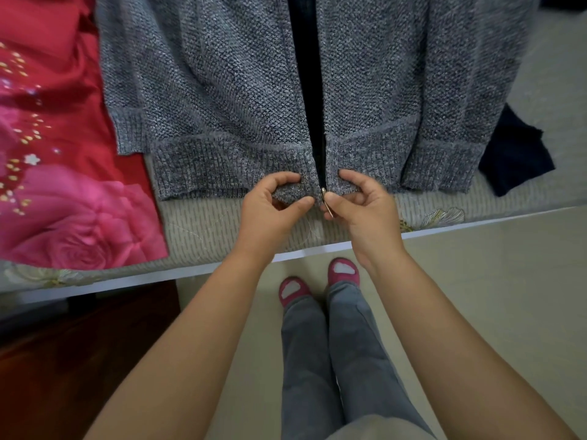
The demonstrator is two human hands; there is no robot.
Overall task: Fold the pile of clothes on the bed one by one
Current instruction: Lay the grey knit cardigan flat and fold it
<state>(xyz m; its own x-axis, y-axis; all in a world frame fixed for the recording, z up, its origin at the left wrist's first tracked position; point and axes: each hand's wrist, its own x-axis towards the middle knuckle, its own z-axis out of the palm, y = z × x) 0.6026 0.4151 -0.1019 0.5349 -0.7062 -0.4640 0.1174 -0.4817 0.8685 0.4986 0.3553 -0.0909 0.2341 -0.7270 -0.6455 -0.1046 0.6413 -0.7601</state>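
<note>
Under my left hand (270,204) and right hand (362,201) lies a cardigan (222,90) of thick, coarse grey-blue knit wool, matt and nubbly, with ribbed knit along the hem. Between my fingers a small zip pull (327,201) shines like polished metal. Left of my hands, a red and pink floral cloth (57,185) looks smooth with a soft satin sheen. Right of my hands, a dark navy cloth (514,154) looks flat and matt. Below my hands, the bed cover (222,227) is pale, quilted, textured fabric.
</note>
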